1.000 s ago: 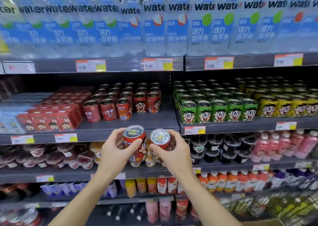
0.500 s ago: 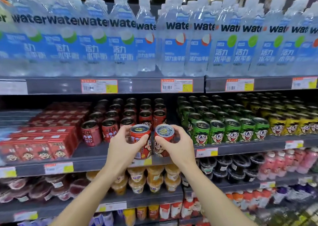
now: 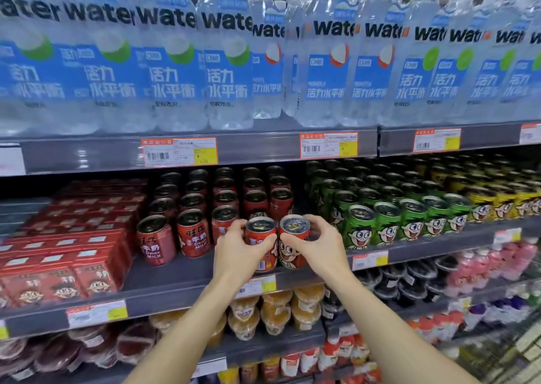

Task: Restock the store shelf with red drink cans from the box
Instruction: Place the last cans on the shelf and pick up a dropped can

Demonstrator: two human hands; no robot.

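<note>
Two red drink cans, upright and touching side by side, at the front edge of the middle shelf (image 3: pixel 175 281): left can (image 3: pixel 261 244) and right can (image 3: pixel 293 241), long axes vertical, tops up. Bases seemingly at or just above the shelf board near its front lip; contact with the board hidden by the hands, so not certain. Left hand (image 3: pixel 238 252) curled round the left can from its left side, thumb across the front. Right hand (image 3: pixel 320 244) curled round the right can from its right side, fingers over the rim. Each can directly ahead of its own hand, neither hand nearer than the other.

Behind them, rows of stocked red cans (image 3: pixel 191 233) running back toward the shelf's rear, two front slots at the right end of the block vacant. Likely next: a straight push backward along the board until the pair meets that row, axes kept vertical.

Further out: green cans (image 3: pixel 388 225) just right, red cartons (image 3: pixel 73 255) toward the left end, water bottles (image 3: pixel 225 70) on the shelf above.
</note>
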